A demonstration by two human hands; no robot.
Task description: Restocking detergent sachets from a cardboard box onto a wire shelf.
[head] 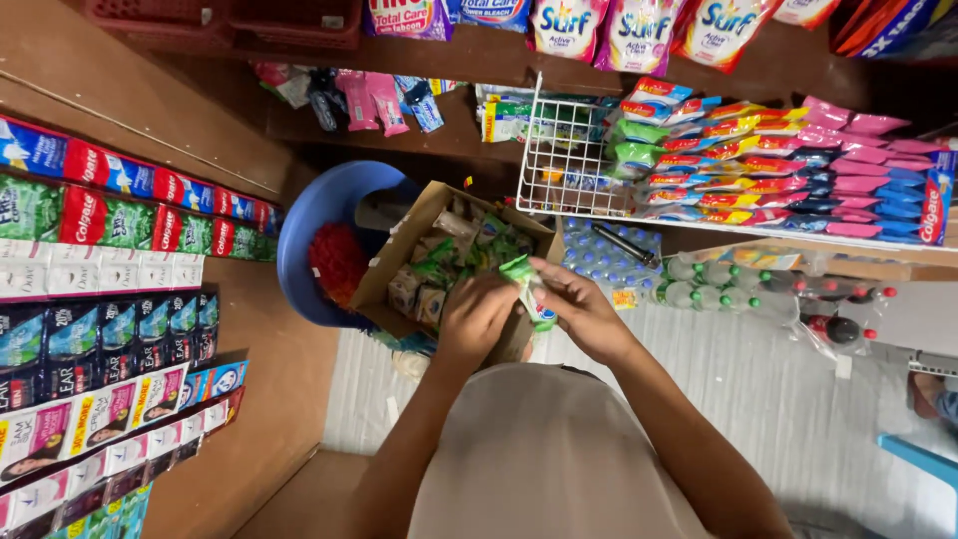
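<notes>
A small green and white sachet (526, 284) sits just right of the frame's centre, pinched between the fingertips of both hands over the near edge of an open cardboard box (399, 262). The right hand (584, 311) closes its grip on the sachet's lower part, thumb against fingers; the left hand (477, 317) curls beside it, its grip pressed on the same packet, though its fingertips are partly hidden.

The sachet looks like thin, glossy foil film, flat and limp, so it is likely to slip or crease. Holding it well probably calls for a light pinch near the sealed edge, keeping it above the box so that a dropped packet falls back among the others.

The box is plain brown corrugated card with its flaps open, filled with a loose jumble of similar crinkled packets (454, 262). Left of it stands a round blue plastic basin (304, 235), smooth and rigid, holding something red and mesh-like (337, 262). At upper right a white wire basket (564, 165) stands beside stacked bright sachets (768, 165); below them lie clear plastic bottles (738, 289). Down the left edge, strips of sachets (100, 299) hang on a brown wooden panel (269, 399).
</notes>
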